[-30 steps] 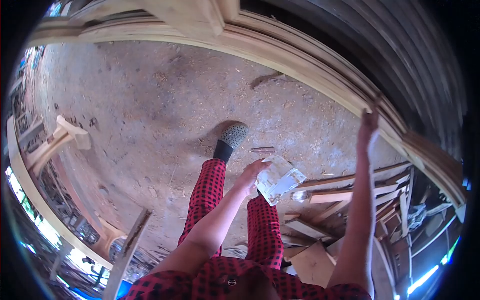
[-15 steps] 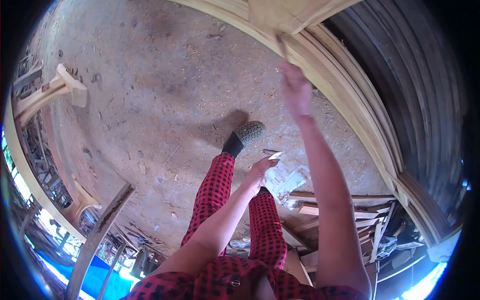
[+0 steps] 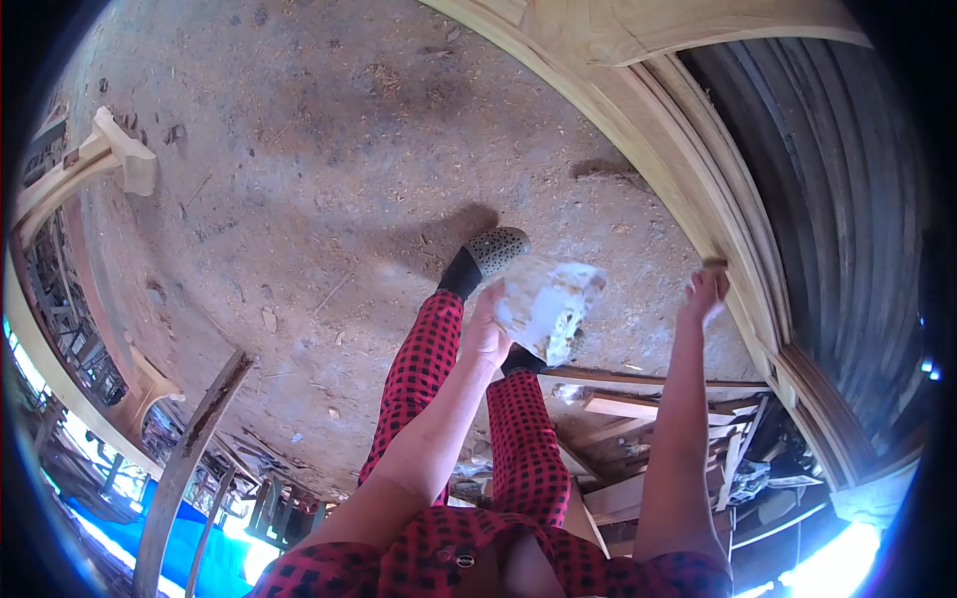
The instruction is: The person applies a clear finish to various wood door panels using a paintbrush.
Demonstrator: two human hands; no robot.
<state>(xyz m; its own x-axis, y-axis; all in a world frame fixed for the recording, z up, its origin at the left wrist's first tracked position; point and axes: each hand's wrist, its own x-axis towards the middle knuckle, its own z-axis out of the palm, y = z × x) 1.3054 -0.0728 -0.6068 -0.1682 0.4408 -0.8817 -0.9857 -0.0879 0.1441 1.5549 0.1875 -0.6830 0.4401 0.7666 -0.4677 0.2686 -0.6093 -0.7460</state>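
My left hand (image 3: 486,324) grips a pale, translucent plastic container (image 3: 543,309) by its near side, and white smears and brown stains mark it. The container hangs in front of my legs, over the ground. Off to the right, my right hand (image 3: 706,294) is closed around a small brush (image 3: 715,263), whose brownish end sticks out above the fingers. That end is right at the edge of a long, light wooden frame (image 3: 688,189). Most of the brush is hidden in the fist.
Dark corrugated sheets (image 3: 827,229) lie beyond the frame. Wood offcuts (image 3: 628,409) are piled at the lower right. A carved wooden piece (image 3: 125,154) stands at the left, and a rough post (image 3: 194,458) rises at the lower left. Shavings dot the dirt floor (image 3: 329,159).
My right hand has come down from the top of the wooden frame toward its nearer right part. My left hand has raised and tilted the container. The view has shifted slightly.
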